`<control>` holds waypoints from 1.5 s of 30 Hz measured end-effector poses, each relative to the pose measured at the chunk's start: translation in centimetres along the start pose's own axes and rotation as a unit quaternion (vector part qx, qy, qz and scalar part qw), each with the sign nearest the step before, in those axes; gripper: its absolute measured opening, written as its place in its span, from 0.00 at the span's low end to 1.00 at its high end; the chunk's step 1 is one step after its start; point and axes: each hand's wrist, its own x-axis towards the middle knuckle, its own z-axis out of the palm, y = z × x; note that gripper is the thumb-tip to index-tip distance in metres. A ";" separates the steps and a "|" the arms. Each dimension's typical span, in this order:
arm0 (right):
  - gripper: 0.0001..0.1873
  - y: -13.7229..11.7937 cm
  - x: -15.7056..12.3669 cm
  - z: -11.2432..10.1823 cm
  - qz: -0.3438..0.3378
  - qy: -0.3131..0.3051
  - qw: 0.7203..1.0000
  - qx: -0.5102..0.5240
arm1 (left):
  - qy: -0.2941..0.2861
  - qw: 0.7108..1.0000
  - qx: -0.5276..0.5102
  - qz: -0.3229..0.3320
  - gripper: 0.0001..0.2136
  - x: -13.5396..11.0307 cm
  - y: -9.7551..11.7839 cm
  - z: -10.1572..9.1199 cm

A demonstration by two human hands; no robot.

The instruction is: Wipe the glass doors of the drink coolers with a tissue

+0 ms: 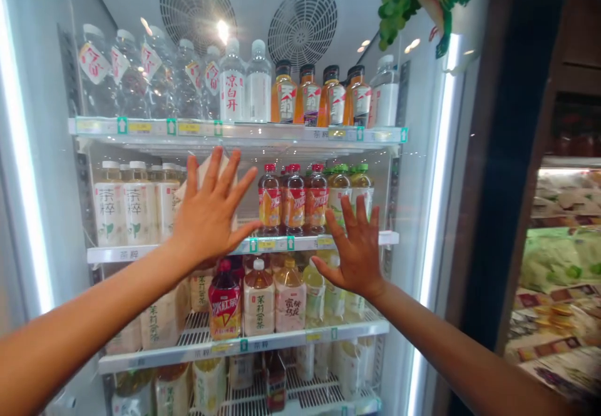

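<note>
My left hand (211,213) lies flat with fingers spread against the glass door of a drinks fridge (422,228), level with the second shelf. A white folded cloth or paper (203,175) shows behind its fingers, pinned between palm and glass. My right hand (357,247) is also open, fingers spread, pressed on the glass lower and to the right, in front of green-capped bottles (350,184). Red-capped orange bottles (293,197) stand between the two hands behind the glass.
The shelves hold water bottles (244,84) on top, pale tea bottles (126,206) at left and mixed drinks (258,300) below. A dark door frame (507,172) rises on the right. Beyond it, another cooler holds packaged food (558,259).
</note>
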 end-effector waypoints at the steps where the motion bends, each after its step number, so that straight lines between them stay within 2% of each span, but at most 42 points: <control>1: 0.51 0.0 0.0 0.0 0.001 0.003 1.000 0.003 | -0.003 1.000 -0.003 0.017 0.43 0.0 0.7 0.2; 2: 0.51 -0.1 0.0 0.0 0.002 0.005 1.000 0.005 | -0.015 0.997 -0.007 0.075 0.44 -0.2 1.6 0.4; 4: 0.51 -0.1 0.0 0.0 0.001 0.009 1.000 0.008 | -0.045 0.972 -0.011 0.230 0.42 -0.7 2.9 0.8; 5: 0.51 -0.1 0.0 0.0 0.000 0.012 1.000 0.009 | -0.054 0.961 -0.011 0.271 0.40 -0.6 3.2 0.9; 6: 0.51 -0.1 0.0 0.0 -0.001 0.015 1.000 0.010 | -0.055 0.959 -0.010 0.277 0.40 -0.3 3.2 1.0; 7: 0.51 -0.1 0.0 0.0 -0.002 0.017 1.000 0.010 | -0.047 0.968 -0.007 0.245 0.40 0.3 2.9 0.9; 10: 0.51 -0.1 0.1 0.1 -0.002 0.020 1.000 0.012 | -0.001 0.997 -0.002 0.083 0.42 2.1 2.5 0.8; 11: 0.51 -0.1 0.1 0.1 -0.002 0.019 1.000 0.013 | 0.005 0.998 -0.005 0.067 0.43 2.2 2.8 0.8; 12: 0.51 -0.1 0.0 0.1 -0.002 0.020 1.000 0.014 | 0.003 0.997 -0.009 0.082 0.44 2.0 3.2 1.0; 16: 0.51 0.0 0.0 0.1 -0.003 0.022 1.000 0.012 | -0.031 0.965 -0.021 0.260 0.44 0.5 4.5 1.4; 17: 0.51 0.0 0.0 0.1 -0.002 0.022 1.000 0.010 | -0.033 0.963 -0.020 0.268 0.44 0.6 4.3 1.4; 18: 0.51 0.0 0.0 0.0 0.000 0.018 1.000 0.007 | -0.030 0.968 -0.018 0.249 0.43 1.0 3.8 1.2; 21: 0.54 0.0 0.0 -0.1 0.007 -0.001 1.000 -0.003 | -0.015 0.992 -0.011 0.123 0.43 1.7 2.9 0.8; 22: 0.55 0.0 0.0 -0.1 0.009 -0.007 1.000 -0.006 | -0.015 0.994 -0.012 0.108 0.44 1.4 3.0 0.8; 24: 0.56 0.0 0.0 -0.1 0.012 -0.011 1.000 -0.010 | -0.034 0.986 -0.021 0.165 0.45 -0.1 3.6 1.0; 26: 0.57 0.0 -0.1 -0.2 0.013 -0.012 1.000 -0.011 | -0.057 0.960 -0.030 0.274 0.43 -1.7 4.0 1.2; 27: 0.57 0.0 -0.1 -0.2 0.012 -0.013 1.000 -0.010 | -0.064 0.949 -0.033 0.308 0.42 -2.1 3.9 1.2; 28: 0.57 0.1 -0.1 -0.2 0.011 -0.014 1.000 -0.010 | -0.065 0.947 -0.034 0.312 0.41 -2.2 3.6 1.1; 29: 0.57 0.1 -0.1 -0.2 0.011 -0.016 1.000 -0.010 | -0.064 0.956 -0.030 0.284 0.40 -1.9 3.2 1.0; 32: 0.57 0.1 -0.1 -0.2 0.014 -0.019 1.000 -0.012 | -0.049 0.991 -0.014 0.123 0.40 -1.0 2.4 0.6; 33: 0.57 0.0 -0.1 -0.2 0.015 -0.021 1.000 -0.014 | -0.049 0.993 -0.011 0.104 0.41 -1.2 2.5 0.6; 34: 0.57 0.0 -0.1 -0.2 0.015 -0.021 1.000 -0.015 | -0.051 0.991 -0.013 0.120 0.42 -1.7 2.8 0.6; 37: 0.56 0.1 -0.1 -0.1 0.008 -0.016 1.000 -0.013 | -0.074 0.959 -0.024 0.271 0.41 -3.4 3.1 0.8; 38: 0.55 0.1 -0.1 -0.1 0.004 -0.012 1.000 -0.011 | -0.078 0.952 -0.027 0.296 0.40 -3.6 2.5 0.7; 39: 0.54 0.1 -0.1 -0.1 0.001 -0.009 1.000 -0.009 | -0.077 0.955 -0.029 0.286 0.40 -3.4 1.6 0.5; 40: 0.53 0.1 -0.1 -0.1 -0.001 -0.006 1.000 -0.008 | -0.069 0.966 -0.029 0.246 0.40 -3.0 0.5 0.2; 43: 0.54 0.2 -0.1 -0.1 -0.003 -0.002 1.000 -0.005 | -0.036 0.997 -0.021 0.064 0.42 -2.1 -2.3 -0.6; 44: 0.54 0.2 -0.1 -0.1 -0.005 -0.001 1.000 -0.005 | -0.037 0.999 -0.018 0.032 0.43 -2.4 -2.5 -0.7; 45: 0.54 0.3 -0.1 -0.1 -0.008 0.001 1.000 -0.005 | -0.045 0.998 -0.018 0.033 0.45 -3.3 -2.4 -0.7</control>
